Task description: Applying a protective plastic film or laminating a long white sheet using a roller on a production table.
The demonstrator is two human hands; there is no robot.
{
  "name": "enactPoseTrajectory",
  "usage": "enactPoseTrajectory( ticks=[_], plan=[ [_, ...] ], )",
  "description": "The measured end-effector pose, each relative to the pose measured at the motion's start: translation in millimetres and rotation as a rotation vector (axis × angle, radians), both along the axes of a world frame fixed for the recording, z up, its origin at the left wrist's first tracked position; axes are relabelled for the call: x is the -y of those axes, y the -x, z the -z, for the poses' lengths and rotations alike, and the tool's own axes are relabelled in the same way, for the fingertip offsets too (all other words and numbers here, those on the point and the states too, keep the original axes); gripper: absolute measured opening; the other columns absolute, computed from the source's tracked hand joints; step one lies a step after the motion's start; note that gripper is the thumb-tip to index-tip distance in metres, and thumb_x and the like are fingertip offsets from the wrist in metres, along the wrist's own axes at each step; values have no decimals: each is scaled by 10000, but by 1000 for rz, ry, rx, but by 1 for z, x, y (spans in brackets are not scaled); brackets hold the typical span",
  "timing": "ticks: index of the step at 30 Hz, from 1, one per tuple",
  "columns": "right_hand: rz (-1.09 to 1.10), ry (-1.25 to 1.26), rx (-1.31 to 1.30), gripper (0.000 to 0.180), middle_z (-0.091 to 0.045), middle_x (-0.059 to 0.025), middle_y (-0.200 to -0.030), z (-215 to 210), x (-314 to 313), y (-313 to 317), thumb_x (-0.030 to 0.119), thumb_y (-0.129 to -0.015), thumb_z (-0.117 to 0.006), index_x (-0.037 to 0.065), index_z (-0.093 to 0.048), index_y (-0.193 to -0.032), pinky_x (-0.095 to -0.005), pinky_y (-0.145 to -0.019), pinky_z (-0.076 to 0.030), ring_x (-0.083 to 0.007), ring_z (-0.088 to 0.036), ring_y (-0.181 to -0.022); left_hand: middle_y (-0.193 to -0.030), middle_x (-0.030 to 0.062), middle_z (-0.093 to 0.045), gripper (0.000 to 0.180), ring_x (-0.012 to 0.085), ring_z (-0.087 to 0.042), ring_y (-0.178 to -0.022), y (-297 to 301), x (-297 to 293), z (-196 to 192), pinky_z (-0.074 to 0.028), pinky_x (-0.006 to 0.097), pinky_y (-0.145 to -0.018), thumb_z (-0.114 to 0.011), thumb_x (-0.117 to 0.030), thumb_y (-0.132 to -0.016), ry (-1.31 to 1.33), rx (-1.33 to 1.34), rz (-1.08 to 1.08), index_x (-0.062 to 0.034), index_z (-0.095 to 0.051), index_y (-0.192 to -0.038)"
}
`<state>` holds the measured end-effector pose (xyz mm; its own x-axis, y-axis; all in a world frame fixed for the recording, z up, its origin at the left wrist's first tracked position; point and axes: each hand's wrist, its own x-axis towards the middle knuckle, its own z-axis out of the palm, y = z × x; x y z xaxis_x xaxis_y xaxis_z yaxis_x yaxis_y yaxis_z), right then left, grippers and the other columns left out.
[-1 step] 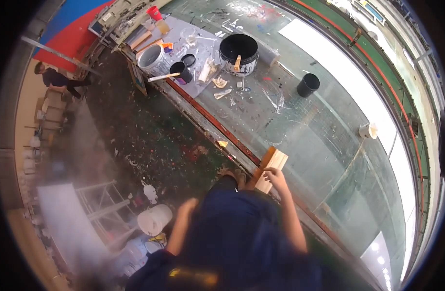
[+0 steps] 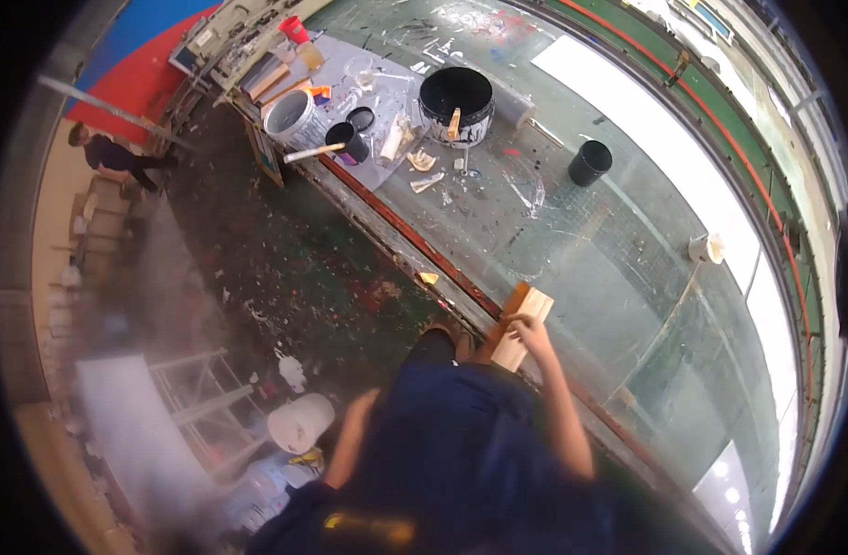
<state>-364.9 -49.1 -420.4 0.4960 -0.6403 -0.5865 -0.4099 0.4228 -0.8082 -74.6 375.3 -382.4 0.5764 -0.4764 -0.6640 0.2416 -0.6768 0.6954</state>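
My right hand (image 2: 528,331) is at the table's near edge, its fingers curled onto a wooden squeegee (image 2: 535,307) with an orange blade (image 2: 516,298) along one side. The squeegee lies slantwise over the red-brown edge rail, its lower end close to my dark top. My left hand (image 2: 361,407) hangs low beside my body, away from the table; its fingers are blurred and partly hidden. A small yellowish scrap (image 2: 429,277) sits on the table edge farther left.
On the glass-like table (image 2: 618,277) stand a large black paint bucket (image 2: 456,92), a black cup (image 2: 590,163), a white cup (image 2: 706,248) and a grey-white bucket (image 2: 290,116). A white bucket (image 2: 300,423) is on the left-hand floor. Far left is another person (image 2: 114,155).
The whole view has shifted very slightly. Both hands and the squeegee keep their places relative to the table.
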Motion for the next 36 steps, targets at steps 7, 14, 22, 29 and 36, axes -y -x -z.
enactPoseTrajectory(
  ticks=[7, 14, 22, 29, 36],
  plan=[
    [104, 246, -155, 306, -769, -137, -927, 24, 145, -113, 144, -950, -615, -19, -746, -1174, -347, -779, -561, -183, -727, -847, -1236, 154, -777, 445, 263, -716, -1187, -72, 58, 92, -526, 417, -1054, -646, -359, -1016, -267, 33, 293, -14, -740, -1279],
    [91, 661, -278, 320, -747, -188, -945, 40, 286, -215, 142, -895, -645, 59, -751, -1185, -433, -830, -568, -343, -738, -882, -953, 74, -767, 261, 189, -713, -845, -223, 174, 156, -550, 311, -770, -653, -304, -980, -212, 128, 79, -111, -799, -1077],
    [-32, 898, -548, 490, -656, -198, -1219, 35, 410, -263, 106, -855, -679, 93, -659, -1344, -465, -989, -530, -380, -653, -1144, -937, -2, -687, 153, 87, -627, -877, -275, 515, -9, -491, 248, -806, -661, -204, -1030, 342, -72, -284, -73, -718, -1086],
    [-114, 1057, -800, 588, -605, -185, -1287, 36, 484, -277, 131, -817, -712, 123, -635, -1400, -509, -1041, -506, -406, -573, -1232, -879, 34, -664, 131, 146, -639, -745, -375, 765, -6, -512, 262, -689, -578, -87, -970, 766, 197, -778, -48, -700, -997],
    [-161, 859, -881, 580, -571, -175, -1286, 75, 524, -303, 256, -756, -774, 147, -615, -1303, -567, -1055, -446, -411, -544, -1285, -971, 118, -737, 316, 216, -718, -863, -475, 933, 67, -564, 348, -812, -531, 34, -868, 557, 667, -146, -39, -789, -1034]
  ],
)
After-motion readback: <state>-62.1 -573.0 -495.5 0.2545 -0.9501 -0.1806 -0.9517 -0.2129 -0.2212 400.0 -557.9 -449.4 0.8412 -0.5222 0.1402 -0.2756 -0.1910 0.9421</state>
